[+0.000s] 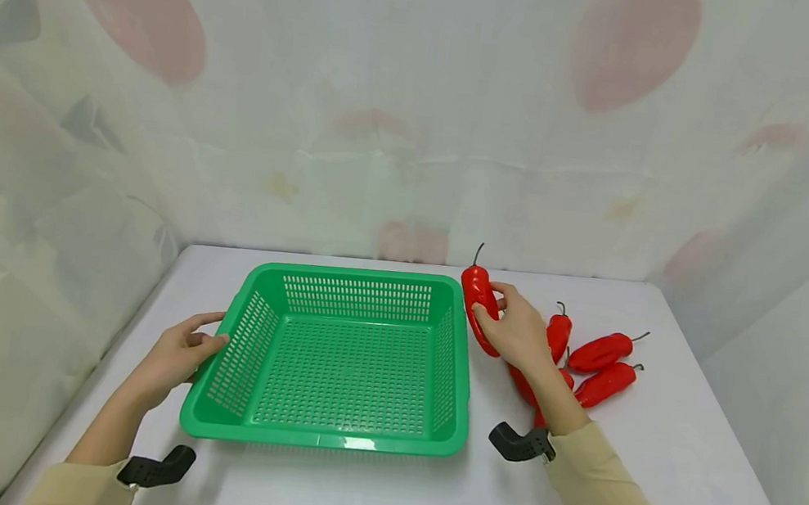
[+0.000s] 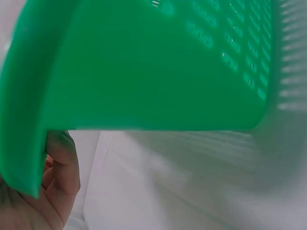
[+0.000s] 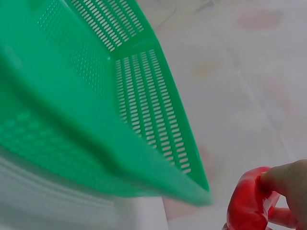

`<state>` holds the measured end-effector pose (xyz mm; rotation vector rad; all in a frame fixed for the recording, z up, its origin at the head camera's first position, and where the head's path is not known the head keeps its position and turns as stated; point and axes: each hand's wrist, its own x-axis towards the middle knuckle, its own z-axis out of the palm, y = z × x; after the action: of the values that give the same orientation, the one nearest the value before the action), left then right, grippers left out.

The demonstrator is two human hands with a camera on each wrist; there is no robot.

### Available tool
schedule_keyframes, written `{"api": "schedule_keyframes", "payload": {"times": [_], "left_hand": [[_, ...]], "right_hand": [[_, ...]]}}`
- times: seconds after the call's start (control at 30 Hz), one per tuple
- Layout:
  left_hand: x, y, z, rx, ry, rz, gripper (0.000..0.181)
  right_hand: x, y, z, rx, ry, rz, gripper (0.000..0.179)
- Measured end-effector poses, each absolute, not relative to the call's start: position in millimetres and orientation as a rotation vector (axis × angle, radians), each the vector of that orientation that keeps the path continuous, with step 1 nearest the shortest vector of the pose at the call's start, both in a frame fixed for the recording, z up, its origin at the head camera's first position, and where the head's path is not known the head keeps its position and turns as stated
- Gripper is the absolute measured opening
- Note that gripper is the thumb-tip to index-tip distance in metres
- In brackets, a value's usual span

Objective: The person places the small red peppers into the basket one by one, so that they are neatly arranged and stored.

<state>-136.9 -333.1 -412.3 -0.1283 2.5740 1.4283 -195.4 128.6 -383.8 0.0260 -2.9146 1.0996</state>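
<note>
A green plastic basket with slotted walls stands in the middle of the white table, nothing inside it. My left hand grips its left rim, thumb over the edge and fingers below; in the left wrist view the curled fingers show under the rim. Just off the basket's back right corner, my right hand pinches a red chili pepper, its thin stem pointing up. In the right wrist view the same pepper appears at the lower right, beside the basket wall.
Several more red peppers lie in a loose group on the right of the table, some partly hidden behind my right forearm. A pale patterned curtain hangs behind the table and along both sides.
</note>
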Motion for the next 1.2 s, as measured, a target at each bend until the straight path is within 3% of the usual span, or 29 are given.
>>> {"api": "schedule_keyframes", "payload": {"times": [1.2], "left_hand": [[-137.6, -332.4, -409.3, -0.125, 2.564, 1.412, 0.064]], "right_hand": [[-194.4, 61.0, -377.3, 0.200, -2.898, 1.350, 0.049]]}}
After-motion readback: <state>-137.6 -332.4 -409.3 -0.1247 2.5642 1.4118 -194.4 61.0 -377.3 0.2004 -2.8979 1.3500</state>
